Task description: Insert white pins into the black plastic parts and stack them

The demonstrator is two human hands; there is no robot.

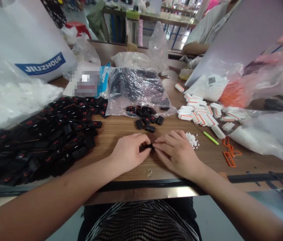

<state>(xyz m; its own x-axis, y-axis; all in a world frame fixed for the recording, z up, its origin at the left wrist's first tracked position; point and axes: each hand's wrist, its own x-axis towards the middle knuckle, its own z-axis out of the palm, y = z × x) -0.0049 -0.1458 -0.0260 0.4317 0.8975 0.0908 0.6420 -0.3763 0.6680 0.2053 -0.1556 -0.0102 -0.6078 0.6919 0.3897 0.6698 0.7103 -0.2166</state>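
Observation:
Near the table's front edge, my left hand (pixel 131 150) is closed on a small black plastic part (pixel 146 146), which is mostly hidden by the fingers. The fingertips of my right hand (pixel 175 150) pinch the same part from the other side. Just beyond my hands lie several loose black plastic pieces with red marks (pixel 150 128), at the mouth of a clear bag (pixel 136 87) full of dark parts. A scatter of tiny white bits (pixel 192 140) sits right beside my right hand.
A large heap of black pieces (pixel 56 137) covers the left side. To the right are white pieces with orange strips (pixel 201 112), a yellow-green thin tool (pixel 210 138), orange frames (pixel 229 159) and plastic bags (pixel 269 130). A bottle (pixel 132 30) stands behind; another person's arm (pixel 196 48) shows beyond.

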